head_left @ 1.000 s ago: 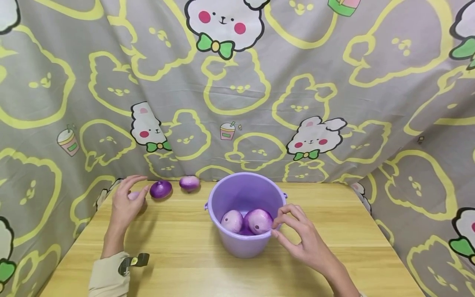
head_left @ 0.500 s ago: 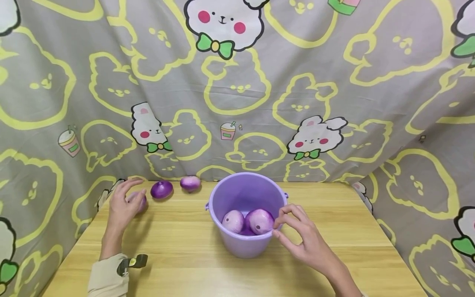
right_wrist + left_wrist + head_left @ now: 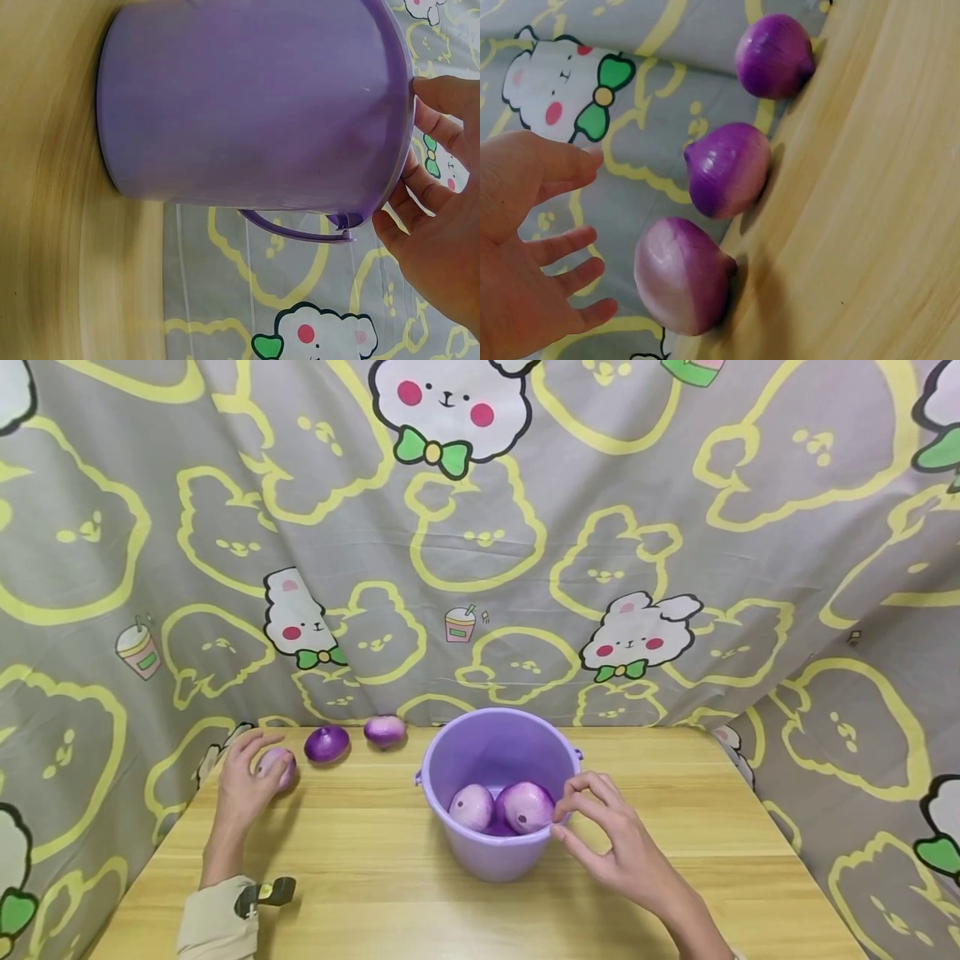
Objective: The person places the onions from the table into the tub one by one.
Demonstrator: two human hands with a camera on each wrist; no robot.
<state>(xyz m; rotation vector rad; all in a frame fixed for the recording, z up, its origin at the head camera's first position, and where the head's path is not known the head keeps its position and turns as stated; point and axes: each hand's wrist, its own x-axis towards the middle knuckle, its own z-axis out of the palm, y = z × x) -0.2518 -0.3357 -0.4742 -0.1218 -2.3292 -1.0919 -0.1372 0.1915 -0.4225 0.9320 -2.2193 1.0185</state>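
Observation:
My left hand (image 3: 243,785) hovers beside the leftmost purple onion (image 3: 279,770) at the table's back left, fingers parted and loosely bent. In the left wrist view a gap shows between the fingers and this pale-sided onion (image 3: 682,277). Right of it sit a dark purple onion (image 3: 327,744) and a pink-white and purple onion (image 3: 384,730), in a row. A lilac bucket (image 3: 495,860) stands upright mid-table with two onions visible inside, one paler (image 3: 471,808) and one more purple (image 3: 527,807). My right hand (image 3: 618,843) pinches the bucket's right front rim between thumb and fingers.
A wooden table (image 3: 360,877) carries everything. A grey cartoon-print curtain (image 3: 480,568) hangs right behind its back edge and along both sides. The bucket's thin handle (image 3: 296,234) hangs down on its far side.
My left hand has drawn slightly back and to the left, so more of the leftmost onion shows. The right hand stays on the bucket's rim; the onions stay in place.

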